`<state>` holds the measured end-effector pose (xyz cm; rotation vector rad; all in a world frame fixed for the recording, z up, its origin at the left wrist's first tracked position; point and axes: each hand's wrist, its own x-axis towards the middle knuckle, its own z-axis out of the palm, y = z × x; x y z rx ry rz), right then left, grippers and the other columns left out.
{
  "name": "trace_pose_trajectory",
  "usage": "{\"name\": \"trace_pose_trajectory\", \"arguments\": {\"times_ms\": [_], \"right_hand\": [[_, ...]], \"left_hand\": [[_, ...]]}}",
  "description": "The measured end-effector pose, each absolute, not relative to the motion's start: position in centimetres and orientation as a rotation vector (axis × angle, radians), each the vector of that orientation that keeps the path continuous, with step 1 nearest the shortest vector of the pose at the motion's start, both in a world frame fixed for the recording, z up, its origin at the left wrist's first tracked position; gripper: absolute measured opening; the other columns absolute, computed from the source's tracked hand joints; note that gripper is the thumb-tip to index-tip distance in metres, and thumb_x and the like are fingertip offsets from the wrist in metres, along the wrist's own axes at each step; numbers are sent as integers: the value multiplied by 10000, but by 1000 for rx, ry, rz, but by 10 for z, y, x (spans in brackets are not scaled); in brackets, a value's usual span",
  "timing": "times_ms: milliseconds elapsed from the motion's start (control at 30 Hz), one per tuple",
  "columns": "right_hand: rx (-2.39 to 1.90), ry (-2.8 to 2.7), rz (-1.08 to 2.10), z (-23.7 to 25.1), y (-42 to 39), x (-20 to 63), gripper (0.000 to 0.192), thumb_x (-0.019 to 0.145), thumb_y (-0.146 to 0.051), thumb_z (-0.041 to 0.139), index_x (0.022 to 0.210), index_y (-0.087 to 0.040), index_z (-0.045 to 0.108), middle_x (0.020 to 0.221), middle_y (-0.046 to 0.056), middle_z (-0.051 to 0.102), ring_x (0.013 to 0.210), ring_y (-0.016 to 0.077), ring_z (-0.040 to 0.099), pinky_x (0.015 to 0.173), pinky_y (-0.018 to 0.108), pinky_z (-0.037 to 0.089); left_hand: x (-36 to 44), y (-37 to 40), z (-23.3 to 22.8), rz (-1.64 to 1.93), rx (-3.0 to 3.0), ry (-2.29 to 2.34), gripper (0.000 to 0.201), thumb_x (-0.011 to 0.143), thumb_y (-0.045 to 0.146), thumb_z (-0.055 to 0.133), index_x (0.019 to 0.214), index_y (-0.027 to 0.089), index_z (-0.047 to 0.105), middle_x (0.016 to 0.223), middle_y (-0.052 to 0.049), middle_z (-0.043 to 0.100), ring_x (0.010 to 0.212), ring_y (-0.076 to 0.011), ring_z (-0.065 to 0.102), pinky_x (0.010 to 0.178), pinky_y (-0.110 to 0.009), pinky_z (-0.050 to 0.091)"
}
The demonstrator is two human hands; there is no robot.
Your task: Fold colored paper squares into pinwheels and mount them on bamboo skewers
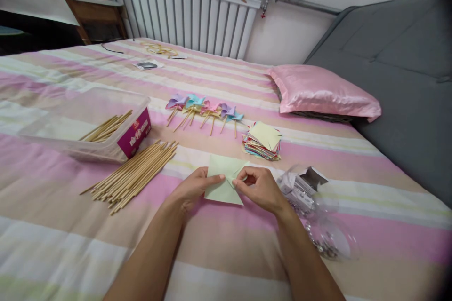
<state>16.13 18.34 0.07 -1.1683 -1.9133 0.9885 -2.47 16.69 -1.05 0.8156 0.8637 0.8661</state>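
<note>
Hands: my left hand [192,188] and right hand [259,187] pinch the green paper [222,179] | box [134,134] label unreadable

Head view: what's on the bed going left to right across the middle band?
Clear plastic box with a magenta label → loose bundle of wooden sticks → pale green paper square pinched by left hand and right hand → clear plastic bag of small metal pieces.
</note>
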Motion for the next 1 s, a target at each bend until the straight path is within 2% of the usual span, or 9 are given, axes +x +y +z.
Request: {"name": "trace_pose_trajectory", "arguments": {"times_ms": [367,567,667,733,800,833,900,1000], "right_hand": [[-1172,-1867,1022,-4,185,159,182,721,-312,645,608,-180,591,591,7,624,544,142,584,534,240,459],[-1176,-1884,869,-2,184,161,256,735,-401,652,628,-172,610,575,6,589,525,128,513,513,242,405],[-1137,-1784,900,1,182,158,237,703,-371,694,834,-184,632,750,25,643,577,136,557,539,247,442],[-1066,-1658,1050,3,181,155,453,707,-336,698,1114,-219,540,983,60,645,679,158,621,599,269,494],[-1008,-1532,1190,4,180,152,677,715,-310,694,1302,-260,360,1138,90,598,772,176,651,674,304,520],[-1000,-1479,1233,3,181,151,751,710,-306,701,1342,-268,296,1163,99,587,803,182,656,710,319,521],[-1010,-1389,1316,-1,183,149,811,690,-310,719,1358,-250,263,1139,104,605,845,192,657,757,333,512],[-1061,-1252,1486,-11,186,147,775,668,-338,738,1313,-196,332,976,83,673,809,191,663,739,313,506]], "left_hand": [[-23,167,-6,893,776,914,243,707,365,698,766,130,720,666,-60,697,588,-146,607,588,-222,437],[-21,165,1,953,684,893,254,706,333,710,550,137,660,459,7,594,459,-93,539,502,-186,406],[-20,165,1,942,677,876,210,710,307,711,611,123,689,514,-17,639,485,-104,564,515,-192,423],[-20,166,-1,974,650,875,184,717,293,706,701,109,709,595,-49,684,518,-119,590,543,-205,447],[-19,168,-3,1047,597,875,170,728,267,697,762,100,709,651,-71,705,553,-138,612,574,-222,471],[-19,169,-4,1087,566,872,162,735,249,690,788,97,706,679,-81,712,578,-148,624,592,-231,482],[-20,172,-6,1152,509,860,165,756,217,666,858,90,694,762,-100,725,656,-170,649,639,-250,501],[-20,174,-8,1221,458,819,189,803,200,610,942,85,669,858,-113,725,755,-189,664,710,-278,517]]}}
